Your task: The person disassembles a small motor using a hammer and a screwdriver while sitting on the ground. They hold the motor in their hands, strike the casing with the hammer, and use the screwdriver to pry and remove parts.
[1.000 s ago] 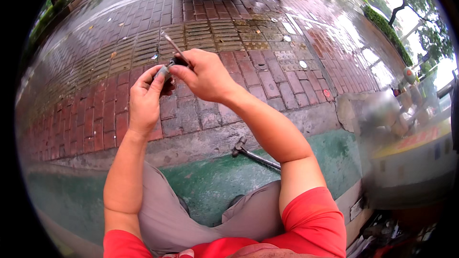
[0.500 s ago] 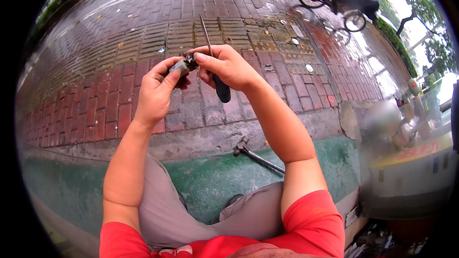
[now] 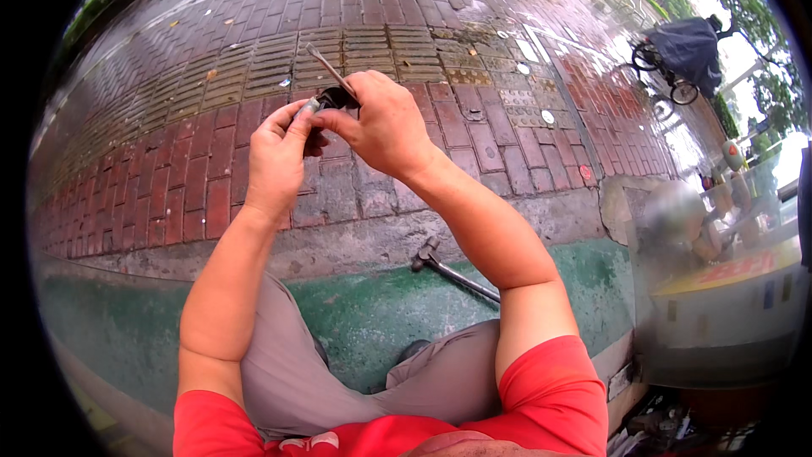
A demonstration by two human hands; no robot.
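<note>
A hammer (image 3: 452,272) lies on the green ground by the knees. Above it, the left hand (image 3: 275,161) pinches a small dark part (image 3: 326,101) at its fingertips; the right hand (image 3: 385,123) closes on a thin tool (image 3: 330,70) touching that part. Wet brick pavement (image 3: 211,76) lies beyond.

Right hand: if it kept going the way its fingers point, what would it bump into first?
The right hand points left, toward the left hand. It would meet the small dark part pinched between them, then the left fingers. Depth is hard to judge.
</note>
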